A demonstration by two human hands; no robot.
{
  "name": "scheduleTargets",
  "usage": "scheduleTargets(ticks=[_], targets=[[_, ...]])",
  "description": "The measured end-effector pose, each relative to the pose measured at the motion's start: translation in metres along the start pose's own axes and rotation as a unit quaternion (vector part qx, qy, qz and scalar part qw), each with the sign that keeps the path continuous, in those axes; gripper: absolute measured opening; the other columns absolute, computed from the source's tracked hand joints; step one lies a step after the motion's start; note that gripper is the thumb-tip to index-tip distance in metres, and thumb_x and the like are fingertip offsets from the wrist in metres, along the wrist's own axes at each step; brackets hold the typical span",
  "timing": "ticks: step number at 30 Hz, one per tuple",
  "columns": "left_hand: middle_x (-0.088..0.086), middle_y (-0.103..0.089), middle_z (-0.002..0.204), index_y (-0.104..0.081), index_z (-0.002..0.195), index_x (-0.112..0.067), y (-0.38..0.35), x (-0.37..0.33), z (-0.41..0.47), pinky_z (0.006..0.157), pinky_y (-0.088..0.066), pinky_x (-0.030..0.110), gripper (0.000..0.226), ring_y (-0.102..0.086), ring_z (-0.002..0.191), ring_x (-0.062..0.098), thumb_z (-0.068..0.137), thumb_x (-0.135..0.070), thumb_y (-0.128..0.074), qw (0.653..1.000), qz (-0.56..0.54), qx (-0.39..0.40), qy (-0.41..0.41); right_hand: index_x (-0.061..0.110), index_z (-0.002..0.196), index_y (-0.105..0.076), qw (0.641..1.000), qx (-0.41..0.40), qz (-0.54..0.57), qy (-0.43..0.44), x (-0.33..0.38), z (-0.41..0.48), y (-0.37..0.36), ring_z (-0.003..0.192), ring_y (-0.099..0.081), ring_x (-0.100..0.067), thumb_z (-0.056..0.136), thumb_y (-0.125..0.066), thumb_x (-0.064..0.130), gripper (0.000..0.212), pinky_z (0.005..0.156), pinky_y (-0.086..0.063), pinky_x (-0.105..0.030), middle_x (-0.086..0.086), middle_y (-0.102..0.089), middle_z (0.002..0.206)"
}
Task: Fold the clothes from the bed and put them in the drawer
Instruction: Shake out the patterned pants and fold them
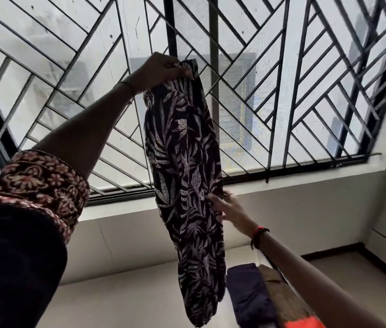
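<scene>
Head | left hand [163, 69] pinches leaf-print garment [187, 174] top | long axis vertical

A thin bangle [128, 87] sits just behind the left hand [163, 68]; farther back, a dark sleeve [16, 256] ends in a maroon floral cuff [42, 183]. Behind the right hand [228, 209], a red-and-black wristband [259, 232].

**Garment [187, 176] held up before a grilled window [289, 74]**

The leaf-printed garment is gripped at its top by the raised left hand [163, 68] and hangs straight down. About halfway down, its right edge is touched by the outstretched fingers [214, 200] of the right hand [228, 210]. A patterned sleeve [38, 185] is worn on the left arm and a red band [259, 231] on the right wrist. At lower right, a dark folded cloth [246, 294] is seen just beside a wooden board [280, 297].
</scene>
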State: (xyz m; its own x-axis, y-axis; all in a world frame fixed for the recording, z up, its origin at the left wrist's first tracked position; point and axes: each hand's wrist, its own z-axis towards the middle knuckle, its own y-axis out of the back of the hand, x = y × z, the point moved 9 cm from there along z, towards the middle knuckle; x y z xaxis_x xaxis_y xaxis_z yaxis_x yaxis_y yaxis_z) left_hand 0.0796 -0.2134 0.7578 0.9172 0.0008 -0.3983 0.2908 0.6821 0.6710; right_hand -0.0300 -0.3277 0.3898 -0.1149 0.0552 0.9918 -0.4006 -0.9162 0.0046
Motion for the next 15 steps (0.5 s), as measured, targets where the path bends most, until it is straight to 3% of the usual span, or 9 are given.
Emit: scheduleTargets(ticks=[2,4,6,9,13,15], targets=[[-0.012,-0.049,0.053,-0.066,0.061,-0.02,0.002,-0.004,0.0,0.05,-0.029,0.021,0.03,-0.039,0.056,0.013,0.077,-0.044,-0.073,1.0,0.006,-0.008,0.001,0.024,0.117,-0.047,0.999,0.004,-0.036,0.041,-0.004,-0.004,-0.008,0.095,-0.06,-0.012,0.079,-0.074,0.027,0.047,0.08,-0.053,-0.037,0.006,-0.059,0.109],[-0.018,-0.049,0.046,-0.065,0.054,-0.037,0.004,-0.009,0.0,0.049,-0.029,0.017,0.029,-0.038,0.052,0.004,0.082,-0.034,-0.071,1.0,0.009,-0.014,-0.006,0.016,0.126,-0.044,0.996,-0.028,-0.058,0.066,-0.013,0.0,-0.006,0.098,-0.061,-0.008,0.074,-0.078,0.015,0.063,0.089,-0.052,-0.034,0.01,-0.057,0.108],[-0.016,-0.048,0.048,-0.064,0.054,-0.039,0.006,-0.013,-0.001,0.05,-0.029,0.021,0.029,-0.039,0.056,0.011,0.081,-0.035,-0.072,1.0,-0.004,-0.021,-0.013,0.017,0.128,-0.047,0.994,-0.06,-0.053,0.076,-0.016,0.002,-0.001,0.102,-0.063,-0.015,0.071,-0.08,0.011,0.066,0.092,-0.052,-0.041,0.006,-0.061,0.11],[-0.006,-0.047,0.056,-0.066,0.056,-0.038,0.008,-0.014,-0.001,0.053,-0.028,0.026,0.025,-0.039,0.064,0.019,0.08,-0.036,-0.072,1.0,-0.027,-0.011,-0.01,0.029,0.113,-0.059,0.992,-0.088,-0.022,0.091,-0.016,0.004,0.007,0.102,-0.063,-0.026,0.072,-0.078,0.015,0.047,0.088,-0.053,-0.051,-0.007,-0.065,0.114],[-0.017,-0.044,0.045,-0.062,0.051,-0.039,0.013,-0.015,-0.004,0.051,-0.025,0.025,0.033,-0.035,0.056,0.012,0.082,-0.034,-0.071,1.0,-0.027,-0.012,0.003,0.017,0.117,-0.06,0.994,-0.06,0.033,0.081,-0.01,-0.001,0.001,0.109,-0.062,-0.029,0.063,-0.085,0.039,0.063,0.092,-0.051,-0.051,-0.004,-0.066,0.115],[-0.018,-0.045,0.043,-0.062,0.049,-0.041,0.016,-0.014,-0.005,0.05,-0.027,0.018,0.038,-0.037,0.051,0.002,0.085,-0.028,-0.069,0.999,-0.03,-0.014,0.005,0.012,0.121,-0.055,0.995,-0.037,0.043,0.078,-0.009,-0.002,-0.006,0.106,-0.063,-0.029,0.066,-0.084,0.023,0.063,0.091,-0.053,-0.046,-0.009,-0.063,0.118]])
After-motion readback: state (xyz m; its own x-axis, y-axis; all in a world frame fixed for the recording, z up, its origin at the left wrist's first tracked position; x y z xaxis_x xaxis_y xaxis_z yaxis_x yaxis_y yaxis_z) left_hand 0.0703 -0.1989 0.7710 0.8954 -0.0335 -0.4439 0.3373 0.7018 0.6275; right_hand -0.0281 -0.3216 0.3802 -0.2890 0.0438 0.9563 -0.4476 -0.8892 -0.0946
